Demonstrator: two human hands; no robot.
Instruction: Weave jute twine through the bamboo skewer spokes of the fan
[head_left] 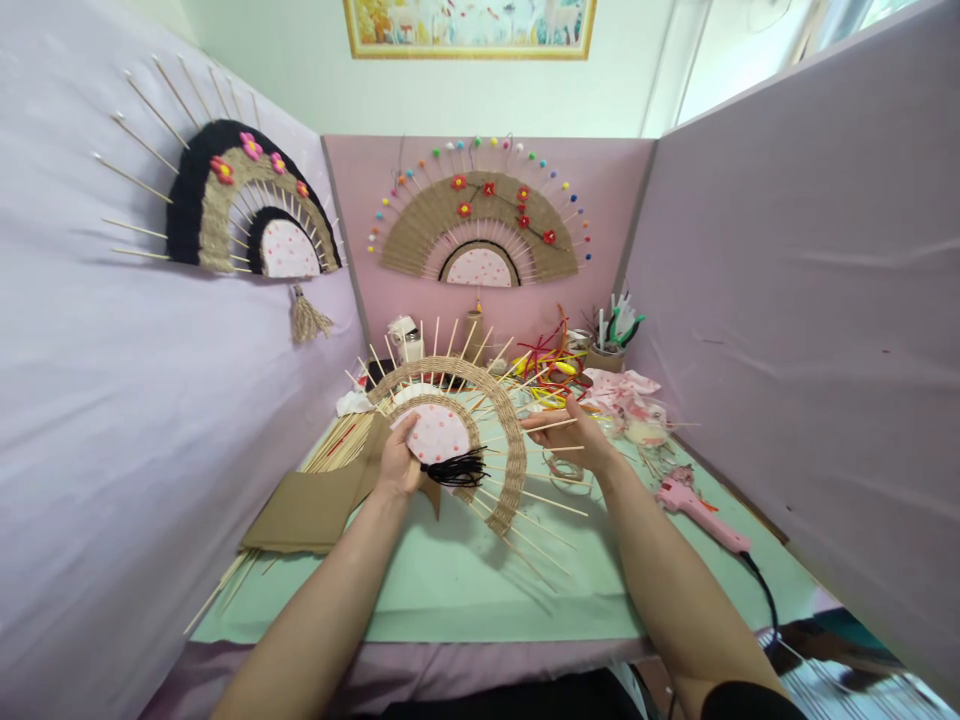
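Note:
A half-round woven fan [512,440] is held up over the table, tilted. Its thin wooden sticks fan outward past a band of tan twine, and its centre is a white-pink dotted half-circle [435,432]. My left hand [401,462] grips that centre, thumb on the front and the other fingers hidden behind. A black tassel [457,467] hangs at the fan's base beside my left hand. My right hand [570,437] is at the fan's right side, fingers stretched toward the band behind several stick ends; whether it touches them I cannot tell.
Cut cardboard [300,510] and a bundle of sticks [341,445] lie at left. A pink glue gun [705,515] with a black cord rests at right. Colourful pipe cleaners [551,370], dotted cloth [619,390] and a tool pot [606,358] stand behind. Finished fans [480,215] hang on the partitions.

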